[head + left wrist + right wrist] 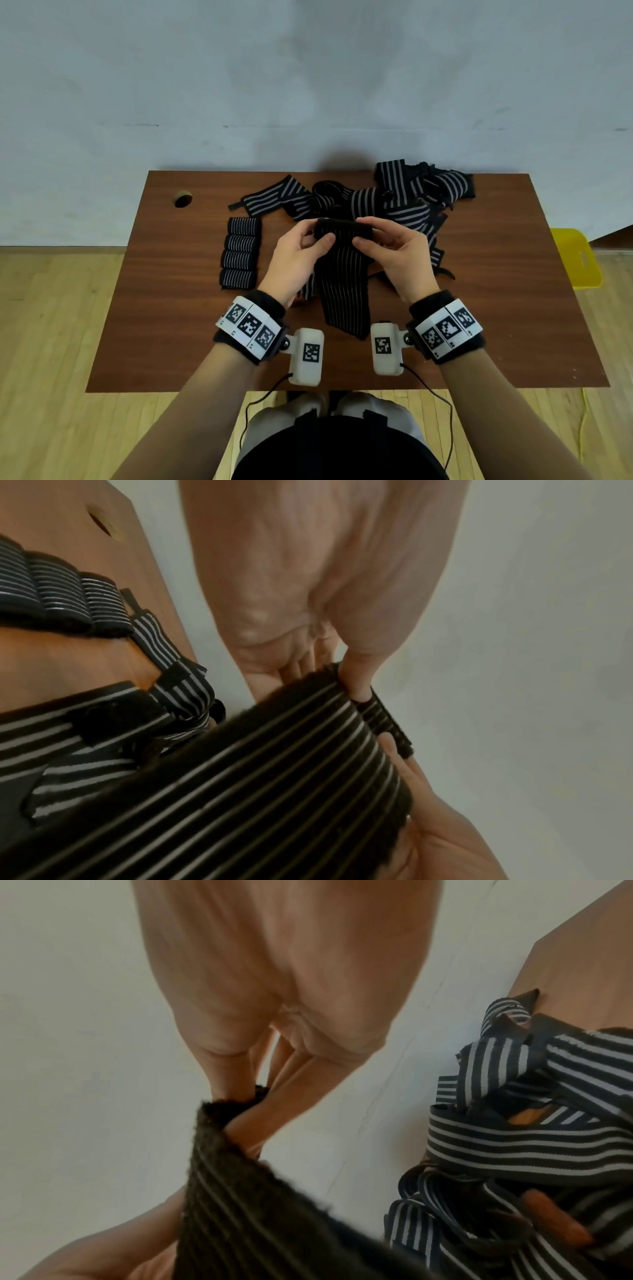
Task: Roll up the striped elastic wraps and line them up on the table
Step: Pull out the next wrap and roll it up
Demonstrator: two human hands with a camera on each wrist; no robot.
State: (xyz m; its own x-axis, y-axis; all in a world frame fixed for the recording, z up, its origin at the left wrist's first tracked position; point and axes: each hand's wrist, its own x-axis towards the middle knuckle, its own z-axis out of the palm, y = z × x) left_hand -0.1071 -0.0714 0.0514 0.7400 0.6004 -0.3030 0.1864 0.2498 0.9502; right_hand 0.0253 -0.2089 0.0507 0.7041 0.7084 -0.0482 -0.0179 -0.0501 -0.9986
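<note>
**Wrap held crosswise between both hands, tail hanging toward the person**

Head view: a brown table (513,308) against a pale wall. At centre frame, the left hand (298,260) and right hand (397,257) pinch opposite ends of the started roll (343,229), its long axis running left to right. The wrap's tail (346,294) trails toward the lower frame. Four finished rolls (240,255) line up at left; the loose pile (411,198) lies behind.

Left wrist view: fingertips (356,680) pinch the roll's edge.

Right wrist view: fingers (232,1080) pinch the fuzzy end.

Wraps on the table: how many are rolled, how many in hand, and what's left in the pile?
Rolled wraps: 4, lined up at the table's left.
Wrap being rolled: 1, held by left hand and right hand.
Unrolled pile: tangled, count unclear.
Total countable: 5.
</note>
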